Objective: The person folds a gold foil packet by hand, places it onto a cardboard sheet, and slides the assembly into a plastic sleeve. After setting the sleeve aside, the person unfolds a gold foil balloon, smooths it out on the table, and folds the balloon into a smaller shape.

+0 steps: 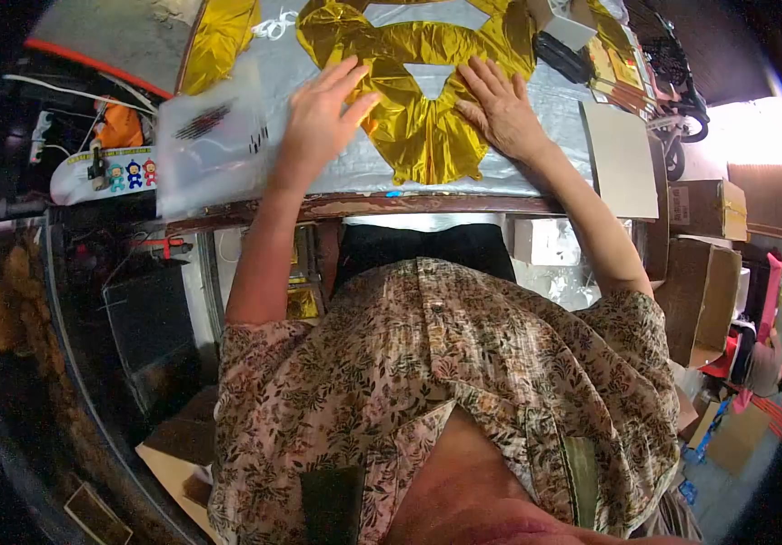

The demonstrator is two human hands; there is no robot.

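Observation:
A shiny gold foil piece (432,141) lies spread on the table, its upper part running out of the top of the view. My left hand (325,109) is at its left side, fingers spread, over or on the foil edge. On the right side my right hand (503,109) rests flat with fingers apart, touching the foil. Between the hands, a gap in the foil shows the pale table covering (354,168). Neither hand grips anything.
Left on the table are a clear plastic sheet (209,150) and more gold foil (218,45). At the right are a black case (561,57), stacked packets (616,73) and a grey board (621,159). Cardboard boxes (695,295) stand beyond the right edge.

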